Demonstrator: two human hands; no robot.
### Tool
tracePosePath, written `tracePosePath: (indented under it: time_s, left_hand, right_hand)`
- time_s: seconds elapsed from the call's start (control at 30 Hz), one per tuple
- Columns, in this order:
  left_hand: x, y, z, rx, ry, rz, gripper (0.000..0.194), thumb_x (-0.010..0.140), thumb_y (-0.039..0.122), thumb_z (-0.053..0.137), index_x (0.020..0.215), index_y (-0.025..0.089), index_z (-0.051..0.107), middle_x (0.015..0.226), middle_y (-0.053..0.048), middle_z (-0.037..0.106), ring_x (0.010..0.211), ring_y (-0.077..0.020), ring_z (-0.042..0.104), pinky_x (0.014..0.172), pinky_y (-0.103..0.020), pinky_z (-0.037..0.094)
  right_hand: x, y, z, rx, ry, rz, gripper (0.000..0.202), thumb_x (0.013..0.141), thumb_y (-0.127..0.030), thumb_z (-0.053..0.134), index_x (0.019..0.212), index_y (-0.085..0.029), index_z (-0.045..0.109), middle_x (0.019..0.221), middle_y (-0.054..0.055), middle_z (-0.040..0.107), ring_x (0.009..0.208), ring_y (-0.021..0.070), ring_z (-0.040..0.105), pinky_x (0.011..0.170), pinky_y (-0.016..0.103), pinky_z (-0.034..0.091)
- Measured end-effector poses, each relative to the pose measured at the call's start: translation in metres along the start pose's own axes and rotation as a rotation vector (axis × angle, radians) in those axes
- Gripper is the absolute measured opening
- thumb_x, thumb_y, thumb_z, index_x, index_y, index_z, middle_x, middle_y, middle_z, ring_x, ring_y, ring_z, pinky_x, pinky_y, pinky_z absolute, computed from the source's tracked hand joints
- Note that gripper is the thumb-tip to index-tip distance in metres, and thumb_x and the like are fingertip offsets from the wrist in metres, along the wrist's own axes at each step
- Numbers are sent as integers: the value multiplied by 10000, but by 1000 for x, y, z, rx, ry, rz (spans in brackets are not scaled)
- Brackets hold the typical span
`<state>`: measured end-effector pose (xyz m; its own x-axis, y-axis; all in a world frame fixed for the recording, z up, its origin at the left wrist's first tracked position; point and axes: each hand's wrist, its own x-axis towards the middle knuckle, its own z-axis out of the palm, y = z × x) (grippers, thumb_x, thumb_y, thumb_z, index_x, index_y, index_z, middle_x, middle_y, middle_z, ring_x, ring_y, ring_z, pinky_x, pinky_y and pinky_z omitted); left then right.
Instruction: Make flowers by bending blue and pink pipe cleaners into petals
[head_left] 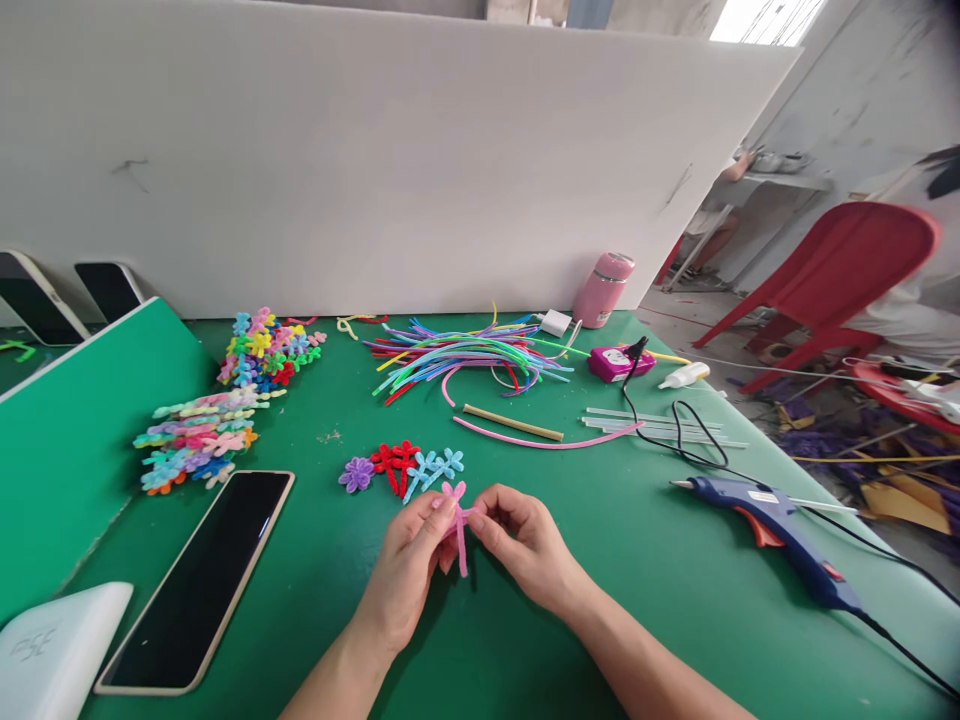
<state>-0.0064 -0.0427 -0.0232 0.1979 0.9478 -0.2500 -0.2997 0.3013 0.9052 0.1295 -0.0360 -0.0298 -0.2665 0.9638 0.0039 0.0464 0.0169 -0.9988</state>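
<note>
A pink pipe-cleaner flower (460,540) with a short stem hanging down is between my two hands at the front of the table. My left hand (411,560) pinches it from the left, thumb over its middle. From the other side, my right hand (521,540) is closed with thumb and forefinger on a pink petal or end. Just beyond lie finished pipe-cleaner flowers: a purple one (356,475), red ones (395,464) and light blue ones (433,470). Past them rest a loose pink pipe cleaner (547,443) and a tan stick (513,422).
A pile of coloured pipe cleaners (465,355) lies at the back. Flower stacks (199,435) and a phone (199,580) are at left. At right are a blue glue gun (780,530) with its cable, clear glue sticks (652,425) and a pink bottle (604,290).
</note>
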Motion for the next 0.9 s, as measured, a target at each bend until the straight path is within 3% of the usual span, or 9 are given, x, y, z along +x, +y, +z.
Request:
tracePosePath:
  time_s: [0.43,0.9]
  left_hand:
    - [1,-5,1,-27,66,1,158,727,297,587,708,142,564,655,20,446,571,-79,381,467,-178,314]
    - [0,-1,9,-219,84,-36,108,711,248,615,706,154,562,608,47,441,560,-64,402,491,-172,345]
  right_hand:
    - [-1,0,8,58,8,27,279,768,-408,507,668,-156,442,535,-48,402,479,65,340,452,189,296]
    - [-2,4,18,288,38,44,273,783,-426,500,719,-172,424,589,-22,510,528,88,511,527,210,414]
